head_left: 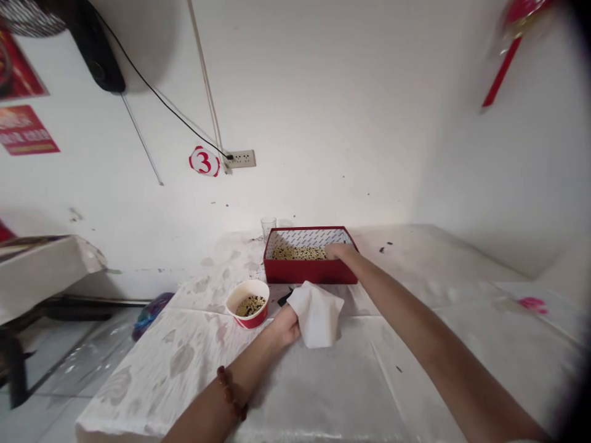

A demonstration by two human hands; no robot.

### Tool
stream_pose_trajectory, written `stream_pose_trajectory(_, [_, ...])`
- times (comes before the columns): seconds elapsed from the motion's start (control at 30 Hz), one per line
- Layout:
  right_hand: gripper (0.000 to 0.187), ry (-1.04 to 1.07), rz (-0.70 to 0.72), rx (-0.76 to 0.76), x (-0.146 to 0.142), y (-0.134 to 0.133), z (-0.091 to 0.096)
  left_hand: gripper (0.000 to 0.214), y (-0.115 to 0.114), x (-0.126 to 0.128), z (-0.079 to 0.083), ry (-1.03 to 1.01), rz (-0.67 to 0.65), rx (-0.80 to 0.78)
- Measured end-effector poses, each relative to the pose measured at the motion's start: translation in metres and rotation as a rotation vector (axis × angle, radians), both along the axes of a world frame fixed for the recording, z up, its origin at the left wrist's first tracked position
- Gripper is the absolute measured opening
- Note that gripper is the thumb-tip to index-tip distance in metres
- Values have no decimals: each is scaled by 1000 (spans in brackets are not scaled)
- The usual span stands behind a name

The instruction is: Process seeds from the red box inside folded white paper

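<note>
My left hand [285, 326] rests on the table, closed on the edge of a white bag [317, 312] whose mouth stands open upward. My right hand [338, 250] reaches into a red box [310, 272] at the far side of the table; its fingers dip into the mixed light and dark beans [298, 253] inside, and I cannot see whether they grip any. A red paper bowl [248, 303] with a white inside holds more beans, just left of the bag. A small dark object [285, 298] lies between bowl and bag.
A clear plastic cup [268, 226] stands behind the box near the wall. The table [429, 344] wears a white patterned cover. A wall socket [241, 159] and a red number sign [204, 161] hang above. Another table [41, 264] stands to the left.
</note>
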State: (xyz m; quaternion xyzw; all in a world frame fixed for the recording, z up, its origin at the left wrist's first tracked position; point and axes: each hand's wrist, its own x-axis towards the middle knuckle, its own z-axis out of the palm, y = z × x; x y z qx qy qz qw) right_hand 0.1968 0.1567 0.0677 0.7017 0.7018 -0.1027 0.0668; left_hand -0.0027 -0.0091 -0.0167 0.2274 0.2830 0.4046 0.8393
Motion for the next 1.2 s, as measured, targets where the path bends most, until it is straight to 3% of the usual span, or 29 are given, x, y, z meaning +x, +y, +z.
stream_pose_trajectory(0.13, [39, -62, 12, -145, 1, 1, -6, 36, 3, -4, -8, 40, -29, -29])
stream_pose_trajectory(0.27, [39, -66, 35, -96, -1, 0, -4, 28, 6, -8, -14, 97, 7, 27])
stream_pose_trajectory(0.4, [40, -48, 54, 54, 0, -6, -1, 29, 8, -9, -16, 109, 52, 126])
stream_pose_trajectory(0.57, [43, 1, 43, 356, -1, -21, 13, 20, 13, -7, -17, 59, 93, 124])
stream_pose_trajectory(0.73, [56, 101, 26, 614, -11, -59, 24, 32, 13, -3, -15, 4, 140, 135])
stream_pose_trajectory(0.8, [56, 186, 55, 703, -16, -87, 16, 44, 11, -1, -11, -8, 167, 142])
stream_pose_trajectory(0.87, [44, 485, 186, 862, -21, -118, 1, 50, 8, 2, -7, -16, 183, 150])
stream_pose_trajectory(0.97, [28, 787, 312, 955, -24, -158, -27, 48, 6, 6, -4, -18, 179, 164])
stream_pose_trajectory(1.07, [19, 874, 388, 959, -21, -182, -48, 39, 5, 7, -6, 10, 173, 152])
stream_pose_trajectory(1.2, [14, 919, 443, 991, -18, -192, -62, 34, 4, 6, -8, 24, 153, 161])
